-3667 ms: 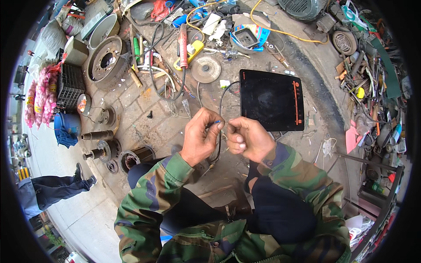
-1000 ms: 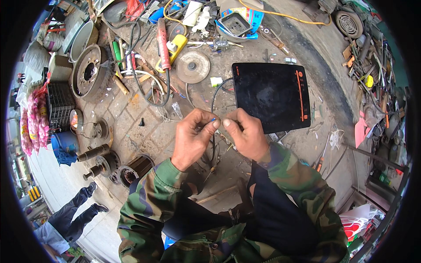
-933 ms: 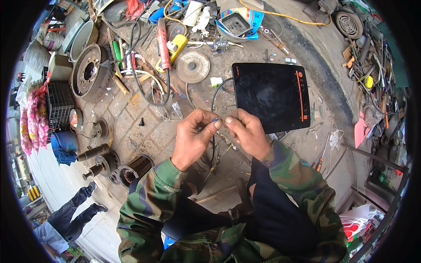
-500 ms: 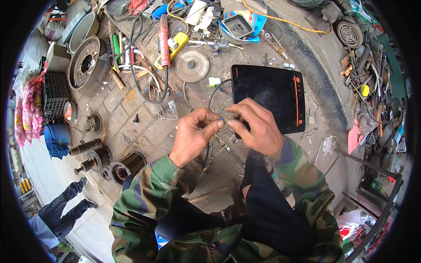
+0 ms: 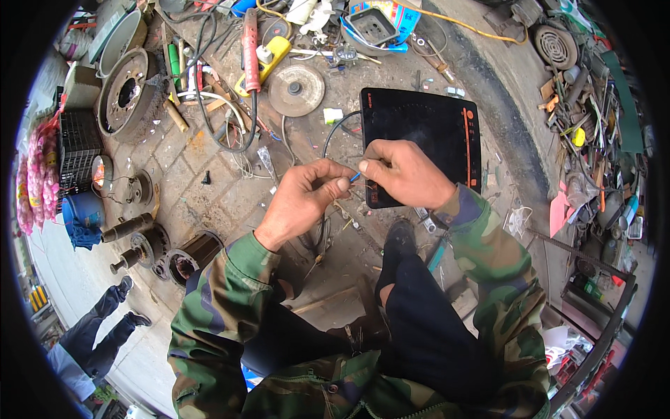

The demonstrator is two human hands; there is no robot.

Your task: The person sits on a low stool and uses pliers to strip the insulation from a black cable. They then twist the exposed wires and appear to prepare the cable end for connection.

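My left hand point(image 5: 301, 194) is closed in a pinch on a thin blue wire point(image 5: 355, 177), of which only a short piece shows between the fingertips. My right hand point(image 5: 407, 170) meets it from the other side, thumb and forefinger pressed together on the wire's upper end. Just beyond and partly under my right hand lies a black induction cooktop point(image 5: 419, 126) with an orange-red strip along its right side. A dark cable point(image 5: 331, 133) curves from the cooktop's left edge down behind my left hand.
A flat metal disc point(image 5: 296, 91), a red-handled tool point(image 5: 250, 52) and a yellow tool point(image 5: 273, 57) lie ahead. A large metal wheel rim point(image 5: 129, 98) and motor parts point(image 5: 195, 253) stand left. Scrap point(image 5: 579, 105) is piled along the right. Another person's legs point(image 5: 105, 321) show at lower left.
My right hand has turned over, its raised fingers folding down, and has closed on the wire. More of the blue wire shows now. The view has shifted slightly.
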